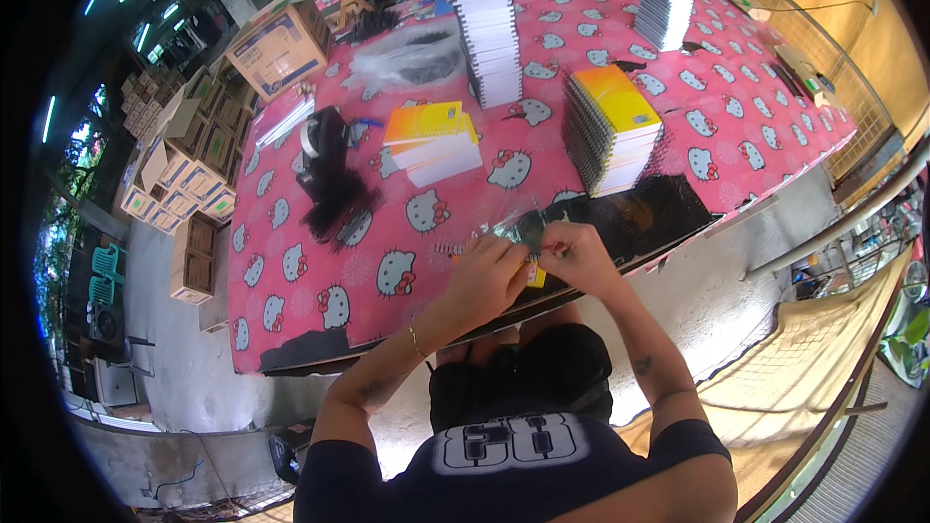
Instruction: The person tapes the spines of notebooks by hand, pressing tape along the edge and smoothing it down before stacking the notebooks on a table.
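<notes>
At the near edge of the table, my left hand (484,276) is closed around a small spiral notebook (536,277). Only a bit of its yellow cover and part of its dark coil show past my fingers. Close beside it, my right hand (578,257) is pinched at the notebook's right end; a small reddish bit shows at its fingertips, too small to name. Clear plastic (518,228) glints just beyond both hands. Right of centre stands a tall stack of yellow-orange spiral notebooks (620,102). Farther left lies a lower pile of yellow-covered page blocks without visible coils (433,145).
A pink cartoon-cat tablecloth (426,213) covers the table, with a black patch (649,223) at its front edge. Loose black coils (341,208) lie beside a black tape dispenser (323,140). Tall notebook stacks (489,48) stand farther back. Cardboard boxes (281,48) are at left.
</notes>
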Tool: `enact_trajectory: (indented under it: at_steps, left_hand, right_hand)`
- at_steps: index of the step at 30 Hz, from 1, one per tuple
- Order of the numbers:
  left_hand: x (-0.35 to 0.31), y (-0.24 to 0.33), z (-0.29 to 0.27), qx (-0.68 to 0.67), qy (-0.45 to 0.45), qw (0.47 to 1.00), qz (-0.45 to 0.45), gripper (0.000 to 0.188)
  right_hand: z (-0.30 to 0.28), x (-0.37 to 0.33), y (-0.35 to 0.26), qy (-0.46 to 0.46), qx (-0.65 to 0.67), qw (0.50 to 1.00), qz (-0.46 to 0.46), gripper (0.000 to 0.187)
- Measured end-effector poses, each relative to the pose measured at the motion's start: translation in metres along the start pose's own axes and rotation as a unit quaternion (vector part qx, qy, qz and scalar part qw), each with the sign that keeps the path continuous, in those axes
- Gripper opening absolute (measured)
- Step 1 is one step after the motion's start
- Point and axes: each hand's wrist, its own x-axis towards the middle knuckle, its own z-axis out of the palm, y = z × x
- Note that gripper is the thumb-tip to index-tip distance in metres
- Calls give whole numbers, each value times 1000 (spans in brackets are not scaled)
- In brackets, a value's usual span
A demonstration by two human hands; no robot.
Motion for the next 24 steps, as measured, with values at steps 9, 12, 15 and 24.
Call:
enact_trajectory:
  at_steps: [9,12,15,24]
  left_hand:
    - [170,11,-64,-94,229,968,38,27]
    - [236,37,-62,-250,176,952,21,28]
    - [291,-2,-48,-74,218,965,126,32]
    - [295,-62,43,23,135,990,43,43]
  right_hand:
    - [-116,23,-58,335,-179,920,-93,51]
    - [-125,43,-82,249,184,945,-102,57]
    - [-156,78,-94,193,241,951,-29,59]
    - [-198,106,17,160,-385,908,32,47]
